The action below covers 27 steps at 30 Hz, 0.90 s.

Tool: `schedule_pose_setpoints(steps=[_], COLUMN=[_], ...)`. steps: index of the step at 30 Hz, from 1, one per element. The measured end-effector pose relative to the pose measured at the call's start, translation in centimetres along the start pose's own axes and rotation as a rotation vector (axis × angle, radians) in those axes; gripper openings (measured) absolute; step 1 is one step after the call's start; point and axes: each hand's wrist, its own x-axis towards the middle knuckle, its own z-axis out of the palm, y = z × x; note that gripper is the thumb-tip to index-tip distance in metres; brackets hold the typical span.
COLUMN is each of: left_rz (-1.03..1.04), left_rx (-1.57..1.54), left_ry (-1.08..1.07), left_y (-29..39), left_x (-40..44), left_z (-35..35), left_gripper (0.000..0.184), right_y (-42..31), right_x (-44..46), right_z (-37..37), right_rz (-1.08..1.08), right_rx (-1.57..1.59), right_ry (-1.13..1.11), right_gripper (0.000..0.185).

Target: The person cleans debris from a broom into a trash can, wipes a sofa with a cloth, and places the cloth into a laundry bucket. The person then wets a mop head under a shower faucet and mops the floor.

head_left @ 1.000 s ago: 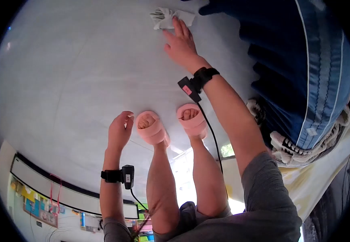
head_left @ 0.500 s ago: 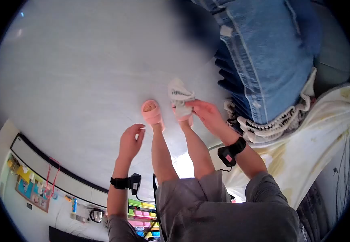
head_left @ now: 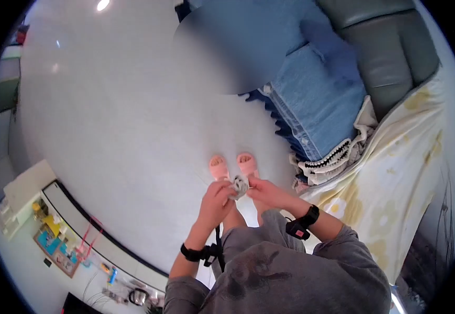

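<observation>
A small white sock with dark markings is bunched up between my two hands, in front of my body. My left hand pinches its left side with the fingers curled. On the other side, my right hand grips the edge between thumb and fingers. Below the sock, my feet in pink slippers stand on the pale floor. Parts of the sock are covered by the fingers.
To the right, blue denim garments lie on a dark grey leather sofa. A white and yellow flowered cloth drapes beside them. A long, black-edged white cabinet runs along the lower left.
My left hand, empty before, has come over to the right and taken hold of the sock. The hanging sock is now gathered up nearer my body. The view has shifted.
</observation>
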Motion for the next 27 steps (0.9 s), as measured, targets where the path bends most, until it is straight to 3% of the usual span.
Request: schedule_pose_setpoints(steps=[2, 4, 6, 8, 10, 12, 14, 16, 18, 20, 22, 24, 27], left_rz=[-0.001, 0.046, 0.15, -0.117, -0.071, 0.035, 0.08, 0.147, 0.133, 0.276, 0.259, -0.095, -0.124], left_rx=[-0.047, -0.113, -0.081, -0.424, -0.337, -0.048, -0.04, -0.077, -0.094, -0.014, -0.086, -0.345, -0.352], left_ry=[-0.029, -0.016, 0.01, 0.227, 0.217, 0.016, 0.039, 0.078, 0.004, -0.071, -0.095, -0.151, -0.104], left_y=[2.6, 4.6, 6.8, 9.1, 10.5, 9.9, 10.1, 10.3, 11.5, 12.6, 12.5, 13.6, 14.9], left_x=[-0.8, -1.7, -2.4, -2.6, -2.5, -2.6, -2.1, -0.8, 1.6, 5.0, 8.6, 13.1, 19.7], left_z=[-1.6, -3.3, -5.3, -6.6, -8.7, -10.2, -11.0, -11.3, -11.4, -11.1, -10.0, -9.5, -8.9], left_gripper=[0.022, 0.021, 0.02, 0.02, 0.019, 0.016, 0.013, 0.012, 0.012, 0.013, 0.013, 0.017, 0.024], right_y=[-2.5, -5.5, -8.0, -11.4, -13.7, -15.0, -13.4, -12.3, -12.7, -14.0, -15.9, -16.6, -20.0], right_x=[-1.0, -2.3, -3.6, -4.9, -6.3, -6.7, -5.5, -4.8, -5.2, -5.3, -5.6, -4.1, -2.6], right_z=[2.1, 2.8, 3.7, 4.9, 6.0, 6.6, 5.8, 3.7, 2.3, 0.7, -1.6, -4.6, -9.6], right_rz=[-0.226, -0.219, -0.394, -0.479, -0.553, -0.509, -0.594, -0.506, -0.473, -0.426, -0.513, -0.536, -0.592], right_rx=[0.156, 0.111, -0.105, -0.256, -0.407, -0.346, -0.331, -0.468, -0.409, -0.341, -0.241, -0.173, -0.036], right_ry=[0.11, 0.154, 0.22, 0.203, 0.179, 0.233, 0.333, 0.432, 0.429, 0.42, 0.467, 0.452, 0.482], right_gripper=[0.023, 0.024, 0.022, 0.021, 0.021, 0.021, 0.022, 0.02, 0.02, 0.021, 0.019, 0.019, 0.019])
